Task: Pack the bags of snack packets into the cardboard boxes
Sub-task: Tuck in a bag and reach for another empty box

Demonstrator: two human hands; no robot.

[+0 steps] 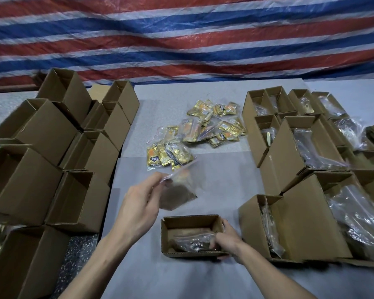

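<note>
Nearest the viewer, a small open brown cardboard box [191, 235] sits on a pale grey table [214, 182]. The right hand [227, 239] reaches into the box's right end, fingers curled round a clear plastic bag of snack packets [192, 242] lying inside; the box's right wall hides the fingertips. Just beyond the box, the left hand [136, 209] is raised above the table, thumb and fingers pinching the top edge of a second clear zip bag [177, 190], which hangs blurred, with dark contents. Farther back, a loose pile of clear bags filled with gold snack packets [203, 130] lies mid-table. Empty open cardboard boxes [52, 147] crowd the left side; boxes already holding bags [311, 152] stand on the right. A red, white and blue striped tarpaulin [181, 35] hangs behind.
</note>
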